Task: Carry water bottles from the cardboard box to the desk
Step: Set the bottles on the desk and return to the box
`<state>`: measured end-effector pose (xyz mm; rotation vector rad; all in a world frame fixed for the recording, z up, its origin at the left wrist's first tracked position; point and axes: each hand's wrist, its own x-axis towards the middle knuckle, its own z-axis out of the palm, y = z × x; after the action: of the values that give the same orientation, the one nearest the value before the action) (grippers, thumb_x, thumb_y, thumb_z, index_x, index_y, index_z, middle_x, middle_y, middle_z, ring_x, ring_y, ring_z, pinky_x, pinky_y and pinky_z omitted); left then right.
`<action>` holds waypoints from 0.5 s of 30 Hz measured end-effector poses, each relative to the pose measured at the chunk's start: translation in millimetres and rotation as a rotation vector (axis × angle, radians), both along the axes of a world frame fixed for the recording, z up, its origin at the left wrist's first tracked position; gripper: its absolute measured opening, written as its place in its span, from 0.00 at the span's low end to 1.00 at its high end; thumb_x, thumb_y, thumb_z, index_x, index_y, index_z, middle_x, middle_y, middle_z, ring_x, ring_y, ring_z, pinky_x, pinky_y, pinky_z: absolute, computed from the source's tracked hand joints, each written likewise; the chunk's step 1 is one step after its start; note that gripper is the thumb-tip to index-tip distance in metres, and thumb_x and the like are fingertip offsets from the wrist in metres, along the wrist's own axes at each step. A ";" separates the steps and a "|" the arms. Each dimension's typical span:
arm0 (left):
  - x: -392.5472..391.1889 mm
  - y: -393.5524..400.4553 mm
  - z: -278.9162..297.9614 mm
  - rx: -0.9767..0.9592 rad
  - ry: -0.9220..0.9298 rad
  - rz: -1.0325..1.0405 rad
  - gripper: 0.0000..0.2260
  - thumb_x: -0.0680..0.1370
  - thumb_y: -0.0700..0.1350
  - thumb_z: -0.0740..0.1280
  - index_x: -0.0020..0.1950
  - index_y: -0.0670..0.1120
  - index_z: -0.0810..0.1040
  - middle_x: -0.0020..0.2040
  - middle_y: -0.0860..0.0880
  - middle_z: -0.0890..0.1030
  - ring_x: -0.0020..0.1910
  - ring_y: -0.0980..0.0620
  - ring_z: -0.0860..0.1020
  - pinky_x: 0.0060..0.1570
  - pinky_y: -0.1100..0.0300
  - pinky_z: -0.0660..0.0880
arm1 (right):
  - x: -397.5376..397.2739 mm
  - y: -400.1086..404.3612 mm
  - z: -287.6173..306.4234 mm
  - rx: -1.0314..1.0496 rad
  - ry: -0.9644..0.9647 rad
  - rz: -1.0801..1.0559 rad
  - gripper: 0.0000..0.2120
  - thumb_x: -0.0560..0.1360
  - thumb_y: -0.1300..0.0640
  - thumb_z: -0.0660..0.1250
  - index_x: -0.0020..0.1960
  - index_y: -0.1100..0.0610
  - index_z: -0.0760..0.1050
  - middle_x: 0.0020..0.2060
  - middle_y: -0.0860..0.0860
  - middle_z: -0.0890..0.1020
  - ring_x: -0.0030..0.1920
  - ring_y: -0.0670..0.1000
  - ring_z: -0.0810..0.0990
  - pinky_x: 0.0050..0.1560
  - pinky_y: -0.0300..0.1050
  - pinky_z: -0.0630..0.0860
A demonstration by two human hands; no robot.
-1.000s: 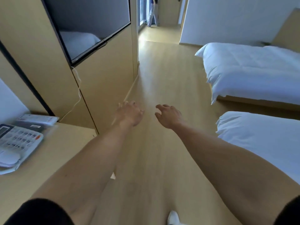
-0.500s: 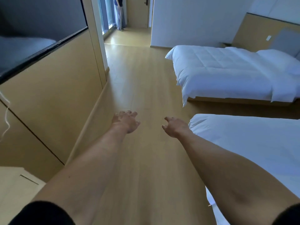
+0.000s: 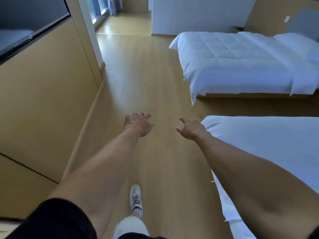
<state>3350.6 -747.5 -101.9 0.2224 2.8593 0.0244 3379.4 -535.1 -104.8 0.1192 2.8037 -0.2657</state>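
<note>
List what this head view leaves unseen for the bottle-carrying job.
- Cardboard box, bottles, desk: none in frame.
- Left hand, right hand: palms face away; both hold nothing.
- Near bed: cut off by the right edge.
- Figure by the far window: too small, cropped at the top.

Daylight from the far window (image 3: 98, 11) glares on the floor (image 3: 120, 30) ahead of me; edges bow, image slightly soft.
</note>
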 end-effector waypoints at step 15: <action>-257.6 -52.6 -5.3 0.074 -0.037 -0.038 0.23 0.83 0.58 0.55 0.78 0.54 0.63 0.77 0.49 0.66 0.76 0.43 0.62 0.74 0.44 0.56 | -251.3 -57.4 5.6 0.001 -0.025 -0.055 0.30 0.80 0.43 0.60 0.79 0.47 0.57 0.76 0.52 0.66 0.74 0.56 0.65 0.71 0.54 0.67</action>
<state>3093.0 -800.2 -107.2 0.2885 2.8193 0.1259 3128.1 -592.5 -99.2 0.1991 2.7786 -0.2740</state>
